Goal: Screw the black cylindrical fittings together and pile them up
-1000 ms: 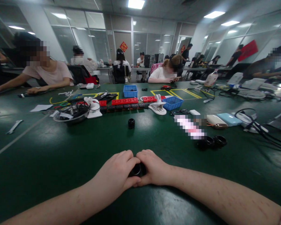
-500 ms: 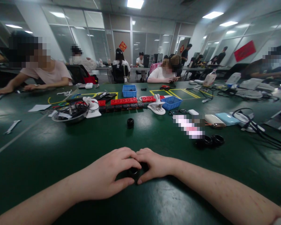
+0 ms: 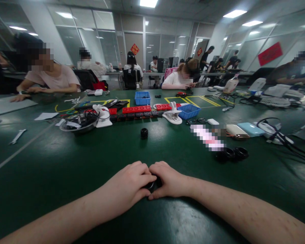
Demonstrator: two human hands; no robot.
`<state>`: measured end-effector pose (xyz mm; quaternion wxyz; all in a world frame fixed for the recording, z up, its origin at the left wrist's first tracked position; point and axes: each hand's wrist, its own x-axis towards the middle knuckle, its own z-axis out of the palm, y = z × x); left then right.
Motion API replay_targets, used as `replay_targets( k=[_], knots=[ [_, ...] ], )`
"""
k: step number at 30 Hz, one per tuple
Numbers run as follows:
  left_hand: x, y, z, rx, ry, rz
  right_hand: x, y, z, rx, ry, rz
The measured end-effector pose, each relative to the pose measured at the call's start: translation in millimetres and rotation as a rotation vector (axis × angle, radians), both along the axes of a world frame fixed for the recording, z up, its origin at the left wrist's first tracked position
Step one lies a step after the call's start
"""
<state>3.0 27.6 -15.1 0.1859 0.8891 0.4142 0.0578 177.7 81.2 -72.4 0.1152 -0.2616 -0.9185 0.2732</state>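
Low over the near part of the green table, my left hand [image 3: 134, 179] and my right hand [image 3: 169, 181] meet at the fingertips. Between them sits a small black round part [image 3: 150, 186] with a shiny rim, mostly covered by fingers. My left thumb and fingers are closed on its left side. The right hand curls round dark material on the other side; whether that is the same part or a second one, I cannot tell. Farther ahead a similar black ribbed cylinder [image 3: 144, 133] stands alone on the table.
Black rings [image 3: 241, 153] lie to the right beside a blurred-out patch. Across the table run red and black socket-like blocks [image 3: 136, 109], a white clip stand [image 3: 173, 115], blue bins [image 3: 189, 111] and a bowl of cables [image 3: 78, 126]. At left lies a wrench [image 3: 17, 136]. Other people sit beyond.
My left thumb and fingers have closed in on the black part, and the hands have drawn closer together. At far left, a person has pulled an arm in.
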Motion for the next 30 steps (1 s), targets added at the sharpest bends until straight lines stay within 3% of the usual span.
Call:
replay_targets(
  k=[9, 13, 17, 21, 25, 30],
  knots=[
    [15, -7, -11.6, 0.249, 0.166, 0.187, -9, -20, -6.7, 0.226, -0.060, -0.250],
    [12, -5, -18.1, 0.356, 0.146, 0.194, -7, -18, -3.5, 0.215, -0.047, -0.171],
    [1, 1, -12.5, 0.281, -0.025, 0.169, 0, -5, 0.8, 0.086, 0.011, 0.020],
    [-12, 4, 1.8, 0.056, -0.129, -0.043, 5, 8, 0.2, -0.012, 0.048, 0.145],
    [-18, 6, 6.9, -0.085, -0.131, -0.154, 4, 11, -1.5, -0.018, 0.064, 0.164],
    [-13, 8, 4.2, -0.090, -0.091, -0.101, 1, 7, 0.3, -0.012, 0.071, 0.106]
  ],
)
